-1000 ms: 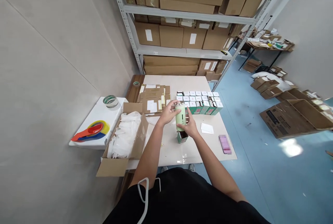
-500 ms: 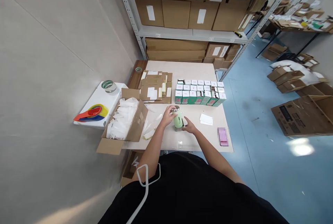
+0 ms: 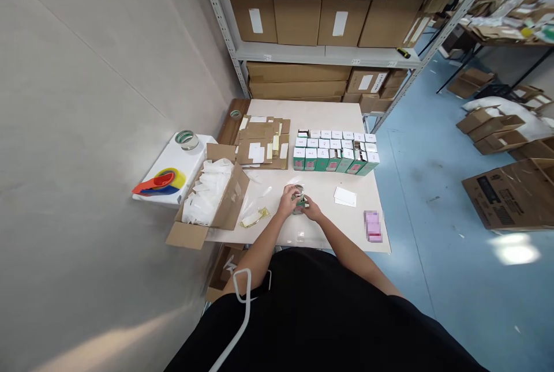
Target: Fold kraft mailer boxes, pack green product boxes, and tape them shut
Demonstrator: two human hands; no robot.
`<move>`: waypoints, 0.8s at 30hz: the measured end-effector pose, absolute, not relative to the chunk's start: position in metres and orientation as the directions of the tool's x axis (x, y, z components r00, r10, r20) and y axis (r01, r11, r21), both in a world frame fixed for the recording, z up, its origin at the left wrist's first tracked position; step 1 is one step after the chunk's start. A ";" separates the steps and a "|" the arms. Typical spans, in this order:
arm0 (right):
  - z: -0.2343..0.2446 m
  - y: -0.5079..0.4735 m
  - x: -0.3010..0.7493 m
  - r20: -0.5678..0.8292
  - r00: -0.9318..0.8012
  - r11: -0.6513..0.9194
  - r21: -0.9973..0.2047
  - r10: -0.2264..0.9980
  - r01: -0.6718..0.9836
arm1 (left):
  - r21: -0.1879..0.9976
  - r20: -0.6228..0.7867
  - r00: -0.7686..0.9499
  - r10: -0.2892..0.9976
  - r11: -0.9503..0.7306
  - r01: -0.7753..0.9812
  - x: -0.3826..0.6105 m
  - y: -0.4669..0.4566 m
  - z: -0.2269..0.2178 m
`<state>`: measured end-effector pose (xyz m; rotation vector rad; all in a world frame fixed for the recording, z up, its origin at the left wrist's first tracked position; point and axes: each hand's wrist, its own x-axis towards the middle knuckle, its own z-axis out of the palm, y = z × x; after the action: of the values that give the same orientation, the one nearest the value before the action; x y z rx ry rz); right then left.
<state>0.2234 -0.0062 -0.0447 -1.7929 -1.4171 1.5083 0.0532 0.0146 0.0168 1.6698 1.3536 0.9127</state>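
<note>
A small green box [image 3: 298,210] is between my two hands on the table, its top open. The silver lid [image 3: 298,189] of the light green cup shows at the box's mouth; the cup's body is hidden. From the left side, my left hand [image 3: 287,200] has its fingers curled around the lid and the box's upper edge. My right hand [image 3: 311,209] grips the box's right side near its top. Behind them several green-and-white boxes [image 3: 322,157] are lined up in rows, a few with raised flaps.
An open carton [image 3: 236,196] of white pouches stands at the left. Flattened cardboard [image 3: 259,150] lies behind it. White cards [image 3: 345,196] and a pixelated pink item [image 3: 373,226] are on the right. Tape rolls [image 3: 187,139] sit on a white box [image 3: 162,156]. Loaded shelving [image 3: 320,53] closes the back.
The cup, whose green body showed between my hands, is now down in the green box with its lid at the top. My hands have closed in around the box. The view has shifted slightly.
</note>
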 end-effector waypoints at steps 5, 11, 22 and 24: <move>-0.051 -0.015 0.223 -0.496 -0.100 -0.430 -0.822 0.862 0.374 | 0.839 0.005 0.238 0.971 -0.133 0.527 0.053 -0.001 -0.010; -0.053 -0.022 0.220 -0.508 -0.076 -0.460 -0.826 0.858 0.327 | 0.878 -0.049 0.001 0.999 0.042 0.477 0.032 -0.003 -0.023; -0.049 -0.003 0.186 -0.434 -0.132 -0.424 -0.901 0.891 0.098 | 0.923 -0.318 0.070 0.945 0.292 0.248 0.012 0.017 -0.043; -0.045 0.012 0.172 -0.417 -0.121 -0.403 -0.907 0.901 0.126 | 0.932 -0.299 0.054 0.953 0.280 0.230 0.004 0.025 -0.042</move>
<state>0.1721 0.0116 -0.0452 -1.5242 -1.1623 1.5868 0.0039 0.0252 -0.0418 1.1799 1.4259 0.8108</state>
